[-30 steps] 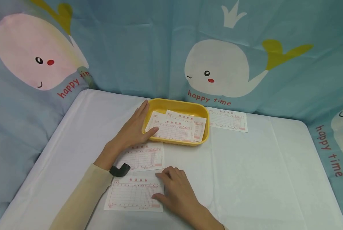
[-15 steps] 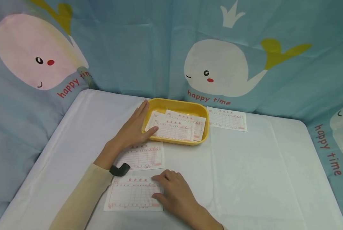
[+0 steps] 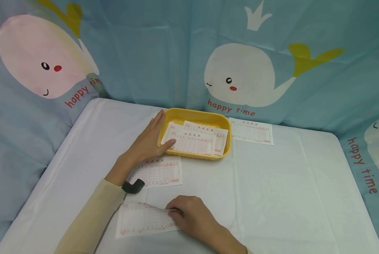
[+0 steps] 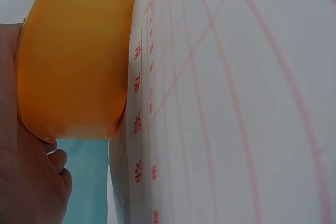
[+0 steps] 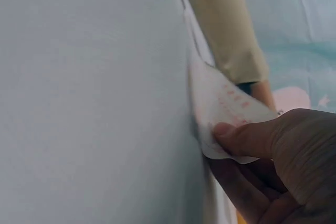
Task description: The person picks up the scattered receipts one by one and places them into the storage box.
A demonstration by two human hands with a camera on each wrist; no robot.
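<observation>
My left hand point(image 3: 146, 139) holds the left end of a yellow plastic tray point(image 3: 226, 150), fingers along its outer side and thumb over the front rim. The left wrist view shows the tray's wall point(image 4: 79, 72) close beside that hand. Inside lie several printed receipt slips point(image 3: 192, 144). With thumb and curled fingers my right hand point(image 3: 195, 217) pinches the upper right corner of another receipt slip point(image 3: 141, 220), whose top edge is bowed up. The right wrist view has the thumb on top of the bent slip point(image 5: 226, 103).
One more receipt point(image 3: 160, 171) lies in front of the tray, partly beneath my left forearm. Another receipt point(image 3: 252, 131) lies flat to the tray's right. A white cloth point(image 3: 281, 197) covers the table, and a blue whale-print curtain point(image 3: 145, 53) stands behind it.
My right fingers and thumb have closed on the nearest receipt's corner. That slip, flat before, now bends up and has tilted slightly. My left hand stays at the tray.
</observation>
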